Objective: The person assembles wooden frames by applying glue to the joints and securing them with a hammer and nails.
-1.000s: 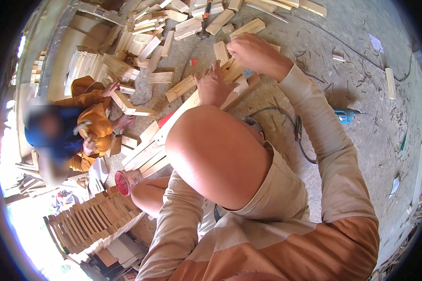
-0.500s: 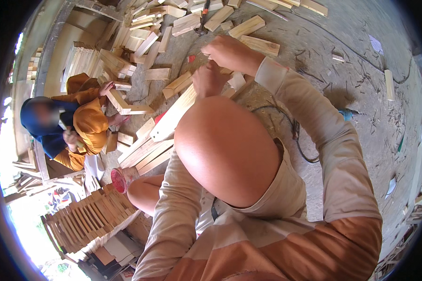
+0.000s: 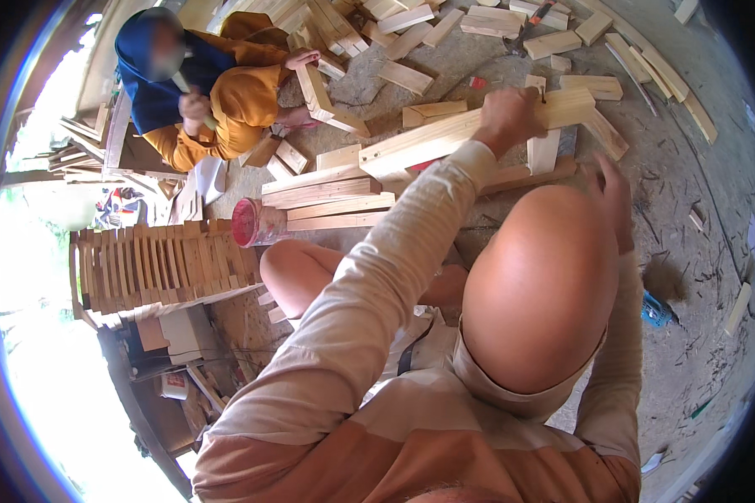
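Note:
My left hand (image 3: 509,124) is closed around a long pale wooden beam (image 3: 428,146) near its far right end. A small dark mark or hole shows in the beam beside my fingers. Under that end lie crossed wooden pieces, among them a short upright-looking board (image 3: 544,152). Beyond my raised knee, my right hand (image 3: 614,199) hangs with fingers apart and nothing visible in it; the knee hides part of the wrist. Several more beams (image 3: 331,199) are stacked left of the held one.
A co-worker (image 3: 243,92) at the upper left holds a hammer-like tool and an angled wooden frame (image 3: 323,101). A red-stained bucket (image 3: 256,222) stands by the stacked beams. A claw hammer (image 3: 535,25) lies far off among offcuts. A blue drill (image 3: 656,310) lies on the floor at right.
The view has swung, shifting the scene. Both hands were close together at the beam's far end; now my left hand grips the beam and my right has drawn back beside the knee.

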